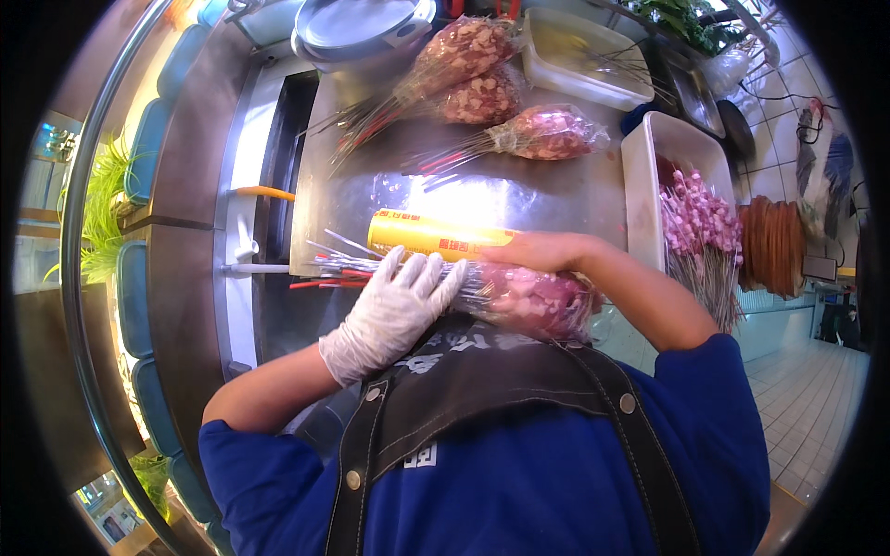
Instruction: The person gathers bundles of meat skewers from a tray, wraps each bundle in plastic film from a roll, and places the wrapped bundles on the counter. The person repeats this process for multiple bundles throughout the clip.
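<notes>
My left hand (pixel 400 306), in a white glove, is closed over the metal skewers of a film-wrapped bundle of skewered meat (pixel 539 297) near my apron. Red-ended skewers poke out on the left. My bare right hand (pixel 532 251) lies between the meat end of this bundle and a yellow roll of cling film (pixel 431 235); its fingertips are partly hidden, so its hold is unclear. Farther back on the steel table (pixel 584 187) lie several more wrapped meat bundles, one of them (pixel 549 132) nearest the roll.
At right, a white tub (pixel 643 201) holds skewers with small pink pieces (pixel 699 215). A second tub (pixel 591 87) with skewers in it stands at the back, near round metal pans (pixel 365 24). An orange hose (pixel 264 192) reaches the table's left edge.
</notes>
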`<state>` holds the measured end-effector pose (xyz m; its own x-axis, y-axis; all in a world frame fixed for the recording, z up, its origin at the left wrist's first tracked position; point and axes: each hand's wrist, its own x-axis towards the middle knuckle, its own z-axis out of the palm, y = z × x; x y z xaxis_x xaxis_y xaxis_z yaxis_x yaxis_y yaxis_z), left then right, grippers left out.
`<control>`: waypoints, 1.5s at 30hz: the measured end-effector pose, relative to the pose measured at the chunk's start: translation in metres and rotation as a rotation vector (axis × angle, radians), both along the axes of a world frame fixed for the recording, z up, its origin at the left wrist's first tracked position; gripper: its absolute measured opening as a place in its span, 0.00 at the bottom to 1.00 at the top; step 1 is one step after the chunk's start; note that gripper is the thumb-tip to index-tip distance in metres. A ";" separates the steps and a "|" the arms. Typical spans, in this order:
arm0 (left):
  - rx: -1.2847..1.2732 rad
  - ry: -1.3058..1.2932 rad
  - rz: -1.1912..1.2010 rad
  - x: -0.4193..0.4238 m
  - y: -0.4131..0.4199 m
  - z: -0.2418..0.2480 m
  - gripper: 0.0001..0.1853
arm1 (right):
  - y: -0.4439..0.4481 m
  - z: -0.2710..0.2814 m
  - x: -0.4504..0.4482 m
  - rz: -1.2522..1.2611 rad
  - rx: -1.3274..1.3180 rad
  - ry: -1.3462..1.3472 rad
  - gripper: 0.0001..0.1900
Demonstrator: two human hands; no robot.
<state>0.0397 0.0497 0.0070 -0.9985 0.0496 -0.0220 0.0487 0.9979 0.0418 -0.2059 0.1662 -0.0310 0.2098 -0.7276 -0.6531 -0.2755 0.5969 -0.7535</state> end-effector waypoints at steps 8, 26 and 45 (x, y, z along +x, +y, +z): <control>-0.074 0.365 -0.018 -0.026 -0.004 -0.063 0.26 | -0.011 -0.020 -0.012 -0.020 0.353 -0.036 0.38; 0.401 -0.385 0.123 -0.057 -0.038 0.025 0.20 | -0.028 0.089 -0.014 0.372 -0.207 0.392 0.34; 0.252 0.018 0.034 0.000 0.002 -0.009 0.42 | -0.023 0.001 -0.003 0.275 0.161 0.022 0.41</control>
<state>0.0399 0.0517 -0.0020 -0.9998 0.0181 0.0042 0.0185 0.9572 0.2889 -0.2091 0.1433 -0.0298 0.3688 -0.5325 -0.7618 -0.4587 0.6086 -0.6475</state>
